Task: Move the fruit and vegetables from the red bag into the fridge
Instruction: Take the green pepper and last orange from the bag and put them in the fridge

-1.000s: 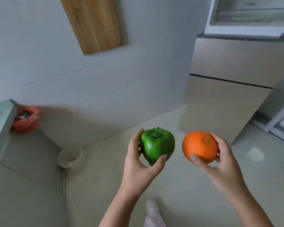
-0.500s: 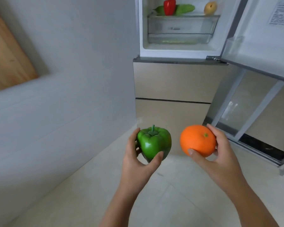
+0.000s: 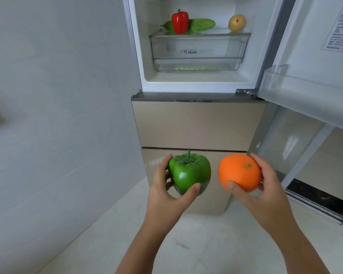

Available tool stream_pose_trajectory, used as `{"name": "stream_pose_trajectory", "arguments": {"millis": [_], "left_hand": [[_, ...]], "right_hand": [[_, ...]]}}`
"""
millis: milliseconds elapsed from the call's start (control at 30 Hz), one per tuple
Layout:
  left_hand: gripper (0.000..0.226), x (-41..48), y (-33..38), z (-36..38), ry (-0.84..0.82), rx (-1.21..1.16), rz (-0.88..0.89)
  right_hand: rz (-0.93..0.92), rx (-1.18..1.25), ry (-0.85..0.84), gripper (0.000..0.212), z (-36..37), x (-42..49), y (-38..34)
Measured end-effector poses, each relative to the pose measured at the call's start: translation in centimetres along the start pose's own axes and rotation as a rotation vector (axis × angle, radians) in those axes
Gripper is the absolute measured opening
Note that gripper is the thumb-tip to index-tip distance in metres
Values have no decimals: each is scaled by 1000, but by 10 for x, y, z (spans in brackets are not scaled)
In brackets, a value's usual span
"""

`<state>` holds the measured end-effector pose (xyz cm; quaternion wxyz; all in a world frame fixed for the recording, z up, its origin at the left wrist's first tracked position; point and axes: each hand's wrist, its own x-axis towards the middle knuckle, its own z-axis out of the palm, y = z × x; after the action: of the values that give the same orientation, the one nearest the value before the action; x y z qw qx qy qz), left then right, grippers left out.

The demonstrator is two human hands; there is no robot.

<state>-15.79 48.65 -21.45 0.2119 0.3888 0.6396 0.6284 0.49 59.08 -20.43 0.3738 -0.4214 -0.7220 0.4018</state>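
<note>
My left hand (image 3: pixel 164 194) grips a green bell pepper (image 3: pixel 189 173), thumb and fingers curled round it. My right hand (image 3: pixel 265 192) holds an orange (image 3: pixel 239 172) the same way. Both are held side by side in front of the fridge (image 3: pixel 198 123), below its open top compartment. Inside, on the shelf above a clear drawer (image 3: pixel 198 48), stand a red bell pepper (image 3: pixel 180 21), a green cucumber (image 3: pixel 202 24) behind it and a yellow pear (image 3: pixel 237 22). The red bag is out of view.
The fridge door (image 3: pixel 315 56) hangs open to the right, with a clear door bin (image 3: pixel 281 84) on its inside. A grey tiled wall (image 3: pixel 57 95) runs along the left. Two closed beige drawers form the fridge's lower front. Pale floor lies below.
My view has swung right and up from the red bag in the corner to the open fridge, which is now closer. Both hands keep the pepper and the orange as before.
</note>
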Motion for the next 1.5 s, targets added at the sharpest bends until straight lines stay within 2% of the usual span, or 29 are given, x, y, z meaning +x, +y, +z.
{"name": "stream_pose_trajectory", "arguments": {"millis": [233, 567, 733, 867, 1000, 1167, 1300, 1500], "left_hand": [[81, 100, 9, 49, 32, 40, 83], [84, 204, -11, 50, 66, 42, 94], [84, 278, -14, 34, 32, -14, 128], [83, 345, -7, 17, 10, -34, 186], [81, 409, 4, 8, -35, -48, 247], [78, 475, 16, 20, -56, -47, 323], [72, 515, 30, 34, -57, -57, 376], [78, 564, 55, 50, 9, -15, 440]], "right_hand": [[-58, 35, -35, 77, -16, 115, 0], [-57, 51, -14, 75, 16, 221, 8], [-66, 68, 40, 85, 48, 275, -6], [-100, 113, 131, 80, 71, 325, -28], [-160, 55, 197, 71, 85, 366, -45], [-182, 47, 285, 76, 87, 401, -54], [-183, 71, 349, 63, 80, 431, -63], [-223, 129, 343, 60, 78, 477, -66]]}}
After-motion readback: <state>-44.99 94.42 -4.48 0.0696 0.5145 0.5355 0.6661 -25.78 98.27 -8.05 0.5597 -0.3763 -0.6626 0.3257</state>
